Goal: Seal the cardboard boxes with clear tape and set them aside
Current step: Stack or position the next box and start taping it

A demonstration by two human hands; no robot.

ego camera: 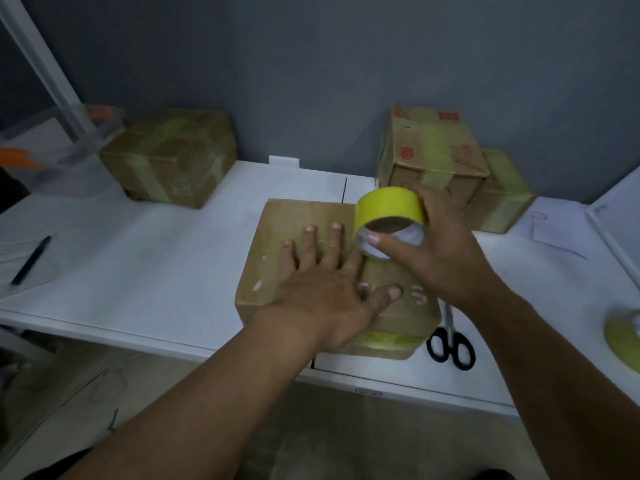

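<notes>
A flat cardboard box (pixel 277 233) lies on the white table (pixel 156 258) in front of me. My left hand (pixel 325 282) presses flat on its top, fingers spread. My right hand (pixel 440 251) grips a yellowish tape roll (pixel 389 209) just above the box's far right part, thumb across the roll's open core. A strip of tape shows on the box's near side (pixel 384 341).
A taped box (pixel 169 157) stands at the back left. Two taped boxes (pixel 433 150) are stacked at the back right. Black-handled scissors (pixel 450 344) lie right of the box. A second tape roll (pixel 623 334) sits at the right edge. A pen on paper (pixel 31 259) lies at the left.
</notes>
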